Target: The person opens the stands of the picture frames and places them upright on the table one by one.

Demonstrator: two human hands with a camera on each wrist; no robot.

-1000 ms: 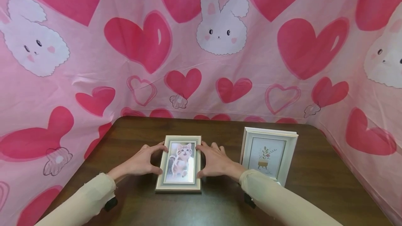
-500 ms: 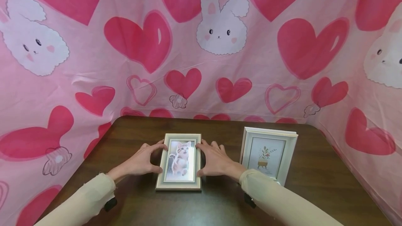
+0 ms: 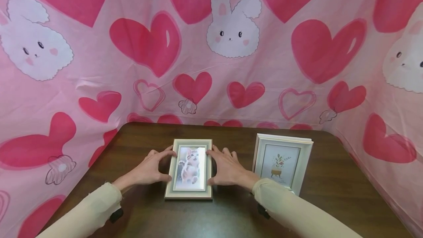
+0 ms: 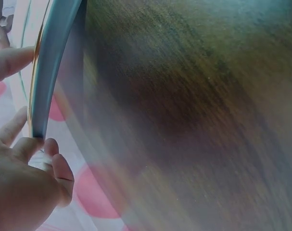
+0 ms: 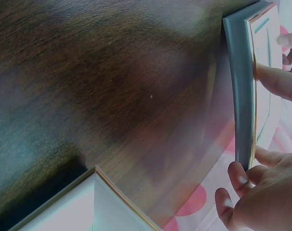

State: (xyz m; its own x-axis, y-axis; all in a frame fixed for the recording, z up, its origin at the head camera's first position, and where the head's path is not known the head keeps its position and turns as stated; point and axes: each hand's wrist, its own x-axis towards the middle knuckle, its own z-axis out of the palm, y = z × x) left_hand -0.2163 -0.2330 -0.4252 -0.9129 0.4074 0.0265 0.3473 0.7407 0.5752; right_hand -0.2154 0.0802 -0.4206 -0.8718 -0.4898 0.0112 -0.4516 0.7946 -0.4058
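A cream picture frame (image 3: 188,194) with a kitten picture (image 3: 190,168) in it faces up toward the head camera. My left hand (image 3: 148,168) grips its left side, the thumb low on the border and the index finger near the upper corner. Opposite, my right hand (image 3: 228,168) holds the right side in a mirrored way. In the left wrist view the thick grey edge of the frame (image 4: 57,57) shows, with fingertips at its far end. From the right wrist, the frame's other edge (image 5: 241,91) appears, fingers curled at its far corner.
On the right, a second cream frame (image 3: 281,168) with a potted-plant print stands leaning back, close to my right forearm. Both stand on a dark brown wooden table (image 3: 231,219). A pink cloth (image 3: 198,61) with hearts and rabbits hangs around the table's back and sides.
The kitten frame has shifted slightly upward in the head view, both its top and bottom edges. My hands keep nearly the same place on its sides. The second frame has not moved.
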